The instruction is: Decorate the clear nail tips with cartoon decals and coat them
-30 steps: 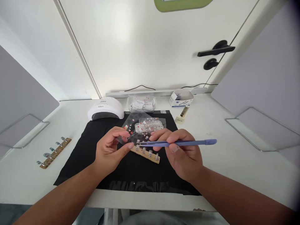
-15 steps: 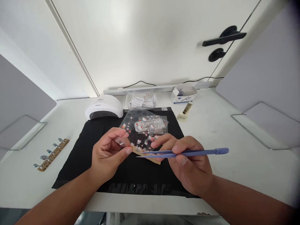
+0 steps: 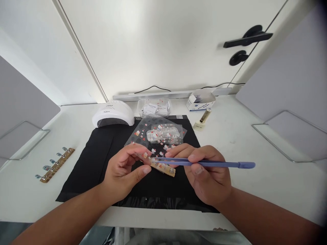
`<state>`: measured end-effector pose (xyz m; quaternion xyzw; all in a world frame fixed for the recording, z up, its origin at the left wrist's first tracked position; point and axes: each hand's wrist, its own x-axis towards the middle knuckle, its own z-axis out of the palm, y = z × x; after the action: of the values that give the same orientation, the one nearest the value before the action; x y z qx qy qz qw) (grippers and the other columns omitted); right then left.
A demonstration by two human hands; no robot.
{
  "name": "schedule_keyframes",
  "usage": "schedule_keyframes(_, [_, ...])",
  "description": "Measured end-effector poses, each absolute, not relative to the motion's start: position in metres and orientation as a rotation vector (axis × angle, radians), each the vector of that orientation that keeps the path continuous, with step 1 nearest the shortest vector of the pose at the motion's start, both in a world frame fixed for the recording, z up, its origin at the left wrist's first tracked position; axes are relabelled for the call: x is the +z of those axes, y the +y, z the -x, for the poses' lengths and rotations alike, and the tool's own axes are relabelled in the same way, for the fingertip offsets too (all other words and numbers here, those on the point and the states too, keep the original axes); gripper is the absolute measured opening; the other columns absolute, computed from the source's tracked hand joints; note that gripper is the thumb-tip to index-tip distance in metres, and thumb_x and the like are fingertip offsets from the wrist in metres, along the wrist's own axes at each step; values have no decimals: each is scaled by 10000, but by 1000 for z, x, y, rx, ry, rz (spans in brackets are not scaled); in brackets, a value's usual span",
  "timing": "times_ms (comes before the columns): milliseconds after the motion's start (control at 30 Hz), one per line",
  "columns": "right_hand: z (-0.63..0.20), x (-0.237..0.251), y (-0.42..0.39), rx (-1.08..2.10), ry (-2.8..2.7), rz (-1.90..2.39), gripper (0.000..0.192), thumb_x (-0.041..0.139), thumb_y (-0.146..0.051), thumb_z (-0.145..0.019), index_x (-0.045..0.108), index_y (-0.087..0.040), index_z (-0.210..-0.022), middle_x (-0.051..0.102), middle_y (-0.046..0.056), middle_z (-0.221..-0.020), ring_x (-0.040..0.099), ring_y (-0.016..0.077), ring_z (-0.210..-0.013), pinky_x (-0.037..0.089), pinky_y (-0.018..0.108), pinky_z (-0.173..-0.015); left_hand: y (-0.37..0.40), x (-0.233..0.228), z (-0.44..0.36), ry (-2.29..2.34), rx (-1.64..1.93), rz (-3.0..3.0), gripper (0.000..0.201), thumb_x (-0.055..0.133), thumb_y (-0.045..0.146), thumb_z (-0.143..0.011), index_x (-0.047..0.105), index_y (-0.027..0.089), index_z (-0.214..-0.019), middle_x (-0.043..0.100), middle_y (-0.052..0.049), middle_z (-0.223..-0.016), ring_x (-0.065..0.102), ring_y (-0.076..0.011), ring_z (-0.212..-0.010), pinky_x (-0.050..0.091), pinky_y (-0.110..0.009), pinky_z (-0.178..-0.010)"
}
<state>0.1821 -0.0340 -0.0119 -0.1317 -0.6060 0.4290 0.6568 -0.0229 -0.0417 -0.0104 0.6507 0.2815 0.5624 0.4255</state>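
My left hand (image 3: 125,166) pinches a small piece of clear sticker film (image 3: 144,156) with printed figures. My right hand (image 3: 206,173) grips blue-purple tweezers (image 3: 219,164), which lie nearly level and point left. Their tips meet the film's edge beside my left fingertips; whether they clasp it I cannot tell. Just below the tips is a wooden strip (image 3: 168,170) bearing small nail tips, partly hidden by the tweezers. Behind my hands, a clear sheet with red and white character stickers (image 3: 139,132) lies under a clear case of nail tips (image 3: 163,135).
A black mat (image 3: 99,153) covers the middle of the white table. Around it are a white nail lamp (image 3: 113,112), a clear tub of pad sachets (image 3: 154,108), an alcohol pad box (image 3: 201,101) and a gold-capped bottle (image 3: 203,120). Another wooden strip (image 3: 57,165) with nail tips lies left.
The film in my left fingers has tilted and moved right, towards the tweezers. The tweezers' tips have risen slightly, to the film's edge. The view has shifted a little.
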Motion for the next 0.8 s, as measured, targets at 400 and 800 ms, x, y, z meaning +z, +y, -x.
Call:
schedule_keyframes(400, [-182,-14,-35,915,-1434,276,193,541,-226,-949,650,-293,-1094,785,27,-899,722,228,-940,575,491,-893,-44,-13,20,790,1404,-1693,364,707,45,-813,716,263,-1105,698,-20,-902,638,-110,-800,557,-206,-749])
schedule_keyframes(800, [-183,-6,-32,864,-1348,378,110,590,-267,-928,668,-316,-986,768,-3,-785,729,219,-815,595,467,-829,-45,-10,21,781,1384,-1683,367,725,53,-796,705,265,-1095,694,-20,-924,635,-124,-824,550,-220,-740])
